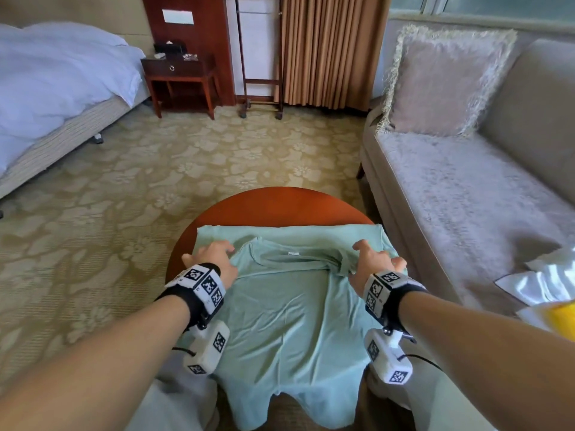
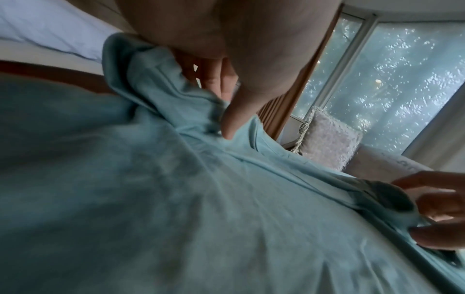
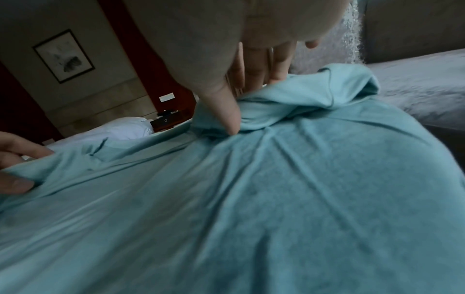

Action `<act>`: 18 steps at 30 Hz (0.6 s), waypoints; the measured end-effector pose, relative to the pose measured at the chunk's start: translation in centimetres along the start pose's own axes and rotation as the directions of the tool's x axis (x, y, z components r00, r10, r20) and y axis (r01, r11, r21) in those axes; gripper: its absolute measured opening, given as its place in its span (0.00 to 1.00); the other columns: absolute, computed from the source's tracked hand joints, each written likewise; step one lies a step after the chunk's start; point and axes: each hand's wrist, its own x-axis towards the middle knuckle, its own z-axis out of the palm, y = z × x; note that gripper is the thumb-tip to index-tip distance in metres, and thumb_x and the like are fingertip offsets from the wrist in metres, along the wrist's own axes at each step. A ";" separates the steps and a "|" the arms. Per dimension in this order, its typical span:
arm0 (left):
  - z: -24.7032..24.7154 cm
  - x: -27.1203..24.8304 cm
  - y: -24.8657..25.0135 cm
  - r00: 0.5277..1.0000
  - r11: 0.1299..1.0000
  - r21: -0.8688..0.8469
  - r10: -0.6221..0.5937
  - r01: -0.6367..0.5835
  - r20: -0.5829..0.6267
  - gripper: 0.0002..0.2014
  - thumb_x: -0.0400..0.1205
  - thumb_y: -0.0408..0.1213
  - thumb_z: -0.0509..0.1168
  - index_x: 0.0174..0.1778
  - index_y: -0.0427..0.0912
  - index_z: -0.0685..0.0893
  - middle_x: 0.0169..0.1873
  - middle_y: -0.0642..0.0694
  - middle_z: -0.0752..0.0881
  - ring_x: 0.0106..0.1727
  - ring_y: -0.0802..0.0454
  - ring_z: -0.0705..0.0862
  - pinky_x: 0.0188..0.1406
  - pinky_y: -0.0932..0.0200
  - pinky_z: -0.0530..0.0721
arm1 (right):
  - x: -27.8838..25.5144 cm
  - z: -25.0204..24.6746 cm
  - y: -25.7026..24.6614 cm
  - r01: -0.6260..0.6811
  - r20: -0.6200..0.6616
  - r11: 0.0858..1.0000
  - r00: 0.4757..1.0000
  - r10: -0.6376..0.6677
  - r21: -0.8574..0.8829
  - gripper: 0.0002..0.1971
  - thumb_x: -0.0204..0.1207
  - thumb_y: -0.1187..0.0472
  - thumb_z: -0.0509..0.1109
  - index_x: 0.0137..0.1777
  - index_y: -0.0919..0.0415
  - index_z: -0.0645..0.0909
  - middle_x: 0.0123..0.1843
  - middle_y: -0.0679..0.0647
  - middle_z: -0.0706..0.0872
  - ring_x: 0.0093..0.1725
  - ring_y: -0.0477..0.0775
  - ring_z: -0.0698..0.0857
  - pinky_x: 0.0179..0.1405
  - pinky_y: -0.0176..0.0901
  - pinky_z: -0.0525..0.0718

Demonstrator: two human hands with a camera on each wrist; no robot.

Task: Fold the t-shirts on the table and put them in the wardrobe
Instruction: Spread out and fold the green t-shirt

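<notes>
Your pale green t-shirt (image 1: 292, 306) lies spread across the round wooden bench (image 1: 273, 206), its neck opening toward the far side and its bottom hem hanging over the near edge toward you. A broad band of the shirt lies flat across the far side of the bench, beyond your hands.

Your left hand (image 1: 214, 259) sits at the shirt's left shoulder. In the left wrist view your thumb (image 2: 234, 119) presses down into a bunched ridge of cloth with the fingers (image 2: 216, 79) curled behind it, so that grip is pinching the fabric.

Your right hand (image 1: 373, 262) is at the right shoulder, just beside the right edge of the bench. In the right wrist view your thumb (image 3: 229, 119) meets the fingers (image 3: 276, 65) across a raised fold, so this grip too is closed on the t-shirt. The cloth between your two hands is creased and pulled into low ridges.

To the right stands a grey sofa (image 1: 466, 188) with a fringed cushion (image 1: 441, 82) at its far end, and white and yellow things lie on its near seat. A bed (image 1: 56, 88) with white bedding is at far left, with a dark wooden nightstand (image 1: 180, 79) beside it and tan curtains (image 1: 329, 48) further right. Patterned carpet (image 1: 155, 169) covers the floor.
</notes>
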 end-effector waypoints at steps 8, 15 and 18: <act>-2.9 -0.8 -2.1 0.971 0.905 -0.354 0.206 -0.237 -0.122 0.21 0.65 0.26 0.77 0.23 0.63 0.87 0.37 0.61 0.87 0.50 0.49 0.83 0.58 0.51 0.80 | -0.7 -2.6 0.8 0.135 -0.157 0.972 0.982 -0.106 0.190 0.04 0.64 0.60 0.68 0.34 0.54 0.84 0.37 0.52 0.84 0.41 0.57 0.85 0.42 0.43 0.88; -5.2 -3.2 -3.6 0.936 0.885 -0.448 0.258 -0.129 0.240 0.04 0.72 0.36 0.78 0.41 0.46 0.94 0.40 0.56 0.91 0.47 0.61 0.85 0.43 0.67 0.75 | 0.5 -1.7 2.1 0.151 0.331 0.988 0.932 -0.147 0.014 0.11 0.67 0.46 0.71 0.35 0.52 0.88 0.34 0.43 0.89 0.41 0.45 0.87 0.47 0.38 0.85; -5.3 -0.6 -4.1 0.999 0.750 -0.659 -0.045 0.051 0.025 0.04 0.74 0.34 0.77 0.40 0.38 0.90 0.37 0.45 0.89 0.41 0.51 0.85 0.34 0.64 0.76 | 2.0 -2.8 2.3 -0.033 0.109 0.987 0.994 0.015 0.160 0.14 0.68 0.46 0.72 0.40 0.57 0.89 0.40 0.50 0.91 0.37 0.49 0.87 0.36 0.40 0.86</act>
